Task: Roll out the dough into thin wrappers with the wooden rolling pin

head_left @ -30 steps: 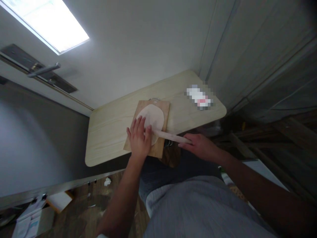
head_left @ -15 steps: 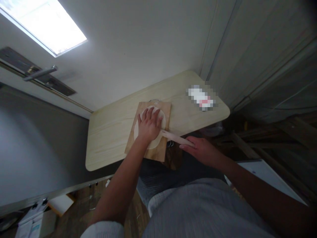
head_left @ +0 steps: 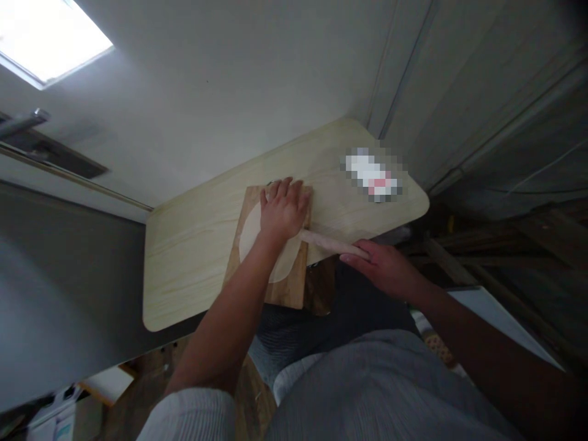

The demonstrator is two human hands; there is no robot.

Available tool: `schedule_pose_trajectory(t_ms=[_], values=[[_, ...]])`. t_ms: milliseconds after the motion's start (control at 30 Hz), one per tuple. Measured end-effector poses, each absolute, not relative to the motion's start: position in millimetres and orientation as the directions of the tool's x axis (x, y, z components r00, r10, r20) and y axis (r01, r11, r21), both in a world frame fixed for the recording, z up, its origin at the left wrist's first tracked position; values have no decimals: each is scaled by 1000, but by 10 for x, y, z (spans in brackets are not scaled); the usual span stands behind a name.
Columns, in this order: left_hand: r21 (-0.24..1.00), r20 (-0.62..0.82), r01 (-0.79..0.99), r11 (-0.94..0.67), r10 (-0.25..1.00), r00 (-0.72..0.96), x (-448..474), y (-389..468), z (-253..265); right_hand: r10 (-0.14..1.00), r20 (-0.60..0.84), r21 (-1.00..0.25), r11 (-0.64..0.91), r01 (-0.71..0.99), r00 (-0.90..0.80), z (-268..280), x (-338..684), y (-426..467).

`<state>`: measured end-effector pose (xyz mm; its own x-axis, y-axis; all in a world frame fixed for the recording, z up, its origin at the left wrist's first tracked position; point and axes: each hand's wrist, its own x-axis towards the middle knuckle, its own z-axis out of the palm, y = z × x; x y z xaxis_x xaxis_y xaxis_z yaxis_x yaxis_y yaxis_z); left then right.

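A round, thin sheet of dough (head_left: 252,231) lies on a wooden cutting board (head_left: 292,295). My left hand (head_left: 285,211) rests over the dough's upper right part with its fingers stretched out and slightly spread, covering some of it. In my right hand (head_left: 379,263) is the near end of a pale wooden rolling pin (head_left: 326,241), fingers wrapped round it. The pin slants over the board's right edge, its far tip close beside my left palm; whether that tip touches the dough is hidden.
The board sits at the front of a light wood table (head_left: 184,257), slightly past its edge. A pixelated white and red item (head_left: 373,174) lies on the table's right end. Behind stands a white door with a metal handle (head_left: 22,125).
My left hand has shifted from the dough's middle toward its upper right side, baring more of the left. The rolling pin lies at a flatter slant. The view has turned a little.
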<state>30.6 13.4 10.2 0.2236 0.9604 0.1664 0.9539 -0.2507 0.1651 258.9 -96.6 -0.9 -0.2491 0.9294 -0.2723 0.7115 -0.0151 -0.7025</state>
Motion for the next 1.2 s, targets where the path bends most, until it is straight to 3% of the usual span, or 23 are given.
schedule_pose_trajectory(t_ms=[400,700,1200], values=[[312,331,916,-253,932,145,92,29,145,926,-246,-768,-8,640,-284,24,2476,-998],[170,260,961,-219,950,170,-80,-67,55,923,-255,-723,15,691,-287,4,2271,-1046],[200,219,946,-254,953,209,330,493,89,962,-188,-803,-35,595,-197,-64,2476,-963]])
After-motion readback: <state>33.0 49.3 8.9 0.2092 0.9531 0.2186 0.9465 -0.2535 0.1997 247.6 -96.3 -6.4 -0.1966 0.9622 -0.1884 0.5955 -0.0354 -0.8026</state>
